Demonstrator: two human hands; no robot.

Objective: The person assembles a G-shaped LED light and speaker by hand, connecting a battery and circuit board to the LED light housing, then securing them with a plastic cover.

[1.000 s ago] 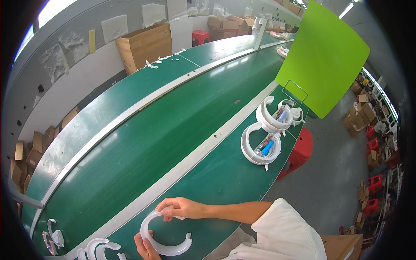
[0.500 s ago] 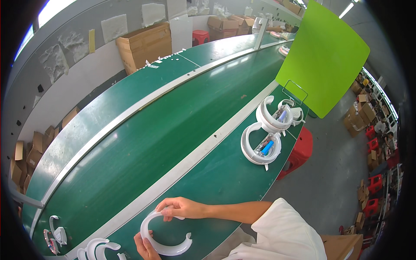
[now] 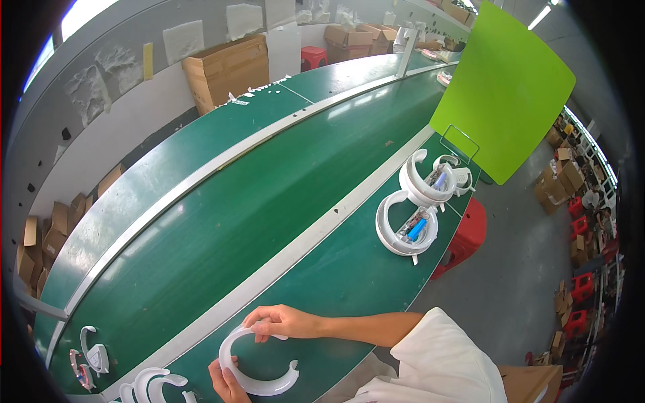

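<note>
While our two hands share it, the glossy white C-shaped plastic ring [image 3: 263,387] sits on the near side of the long straight white rail [image 3: 295,243], over the dark green smooth surface [image 3: 336,269]. Can't tell if it's flat down or slightly raised.

Right hand [image 3: 289,322]: fingers curled over the ring's upper arm, closed on it. Left hand [image 3: 227,384]: fingers and thumb narrow, pinching the outer curve; its lower part is cut off by the view. The C's gap faces away from the left hand, and the lower arm's tip is bare.

Our read: light, stiff, a bit springy across the gap, slick from the gloss. We'd hold on the thick back of the curve and one arm, and avoid prying the open ends, likely the weak spot.

Also near side of the rail: a cluster of white plastic curved parts [image 3: 153,387] toward its lower-left end, and a round white plastic housing [image 3: 383,228] with a bright blue piece [image 3: 416,230] inside, toward its far end.
</note>
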